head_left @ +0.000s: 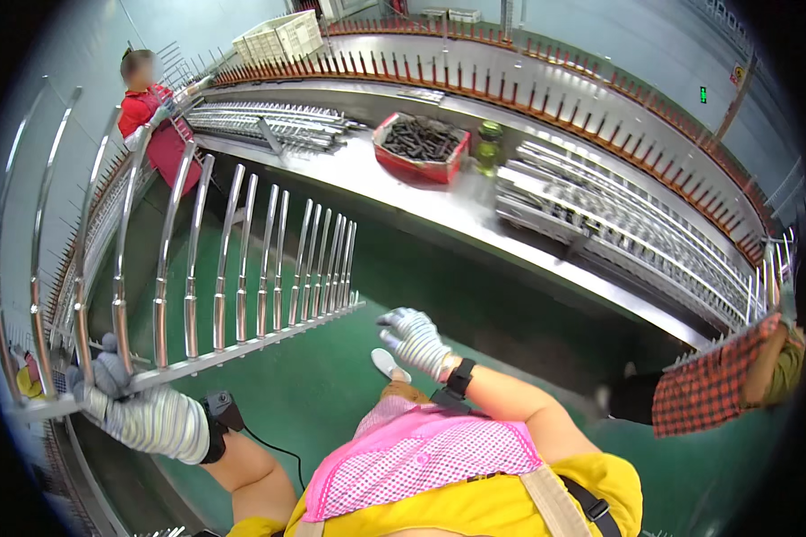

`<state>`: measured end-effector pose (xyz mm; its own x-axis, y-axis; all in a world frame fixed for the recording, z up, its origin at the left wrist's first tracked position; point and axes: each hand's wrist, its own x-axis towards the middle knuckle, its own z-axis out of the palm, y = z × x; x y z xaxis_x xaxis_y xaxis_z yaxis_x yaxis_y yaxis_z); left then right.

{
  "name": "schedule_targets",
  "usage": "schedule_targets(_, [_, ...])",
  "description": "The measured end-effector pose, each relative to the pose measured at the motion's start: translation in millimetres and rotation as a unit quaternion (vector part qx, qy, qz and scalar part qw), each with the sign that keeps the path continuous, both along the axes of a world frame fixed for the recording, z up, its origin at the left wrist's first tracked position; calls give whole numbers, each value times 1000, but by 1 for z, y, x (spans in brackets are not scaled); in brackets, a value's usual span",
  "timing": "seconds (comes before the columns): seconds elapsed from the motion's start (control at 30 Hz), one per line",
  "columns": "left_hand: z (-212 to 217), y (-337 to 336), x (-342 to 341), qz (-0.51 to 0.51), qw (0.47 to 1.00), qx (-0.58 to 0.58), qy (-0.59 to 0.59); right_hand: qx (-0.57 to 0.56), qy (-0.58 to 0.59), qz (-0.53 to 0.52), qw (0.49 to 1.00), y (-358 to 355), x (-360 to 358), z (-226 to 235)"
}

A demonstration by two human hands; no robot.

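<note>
My left hand, in a grey and striped glove, is closed around the near left end of a long metal rack. A row of shiny metal tubes stands up from the rack's bar, which slants away to the right. My right hand, in a striped glove, hovers just past the bar's far end. Its fingers are bent but apart, with nothing visible in them, and it does not touch the rack.
Across the green floor runs a metal table bearing stacked metal tubes, a red box of dark pieces and a green jar. Behind it runs a pegged conveyor. Co-workers stand at far left and right.
</note>
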<state>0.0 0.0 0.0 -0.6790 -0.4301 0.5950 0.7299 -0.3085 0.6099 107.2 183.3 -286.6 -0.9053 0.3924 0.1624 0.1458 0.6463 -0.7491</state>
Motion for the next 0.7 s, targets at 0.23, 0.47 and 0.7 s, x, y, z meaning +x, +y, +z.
schedule_targets(0.23, [2,27,-143,-2,1000,-10,9,-123,-19,-78,989,74,-138,-39])
schedule_targets(0.47, [15,29,-267,414,821,-371,127,-407,0,-99,908,164,-311,-82])
schedule_targets(0.7, [41,78,-341,426,804,-387,152,-579,-72,7,812,200,-412,-80])
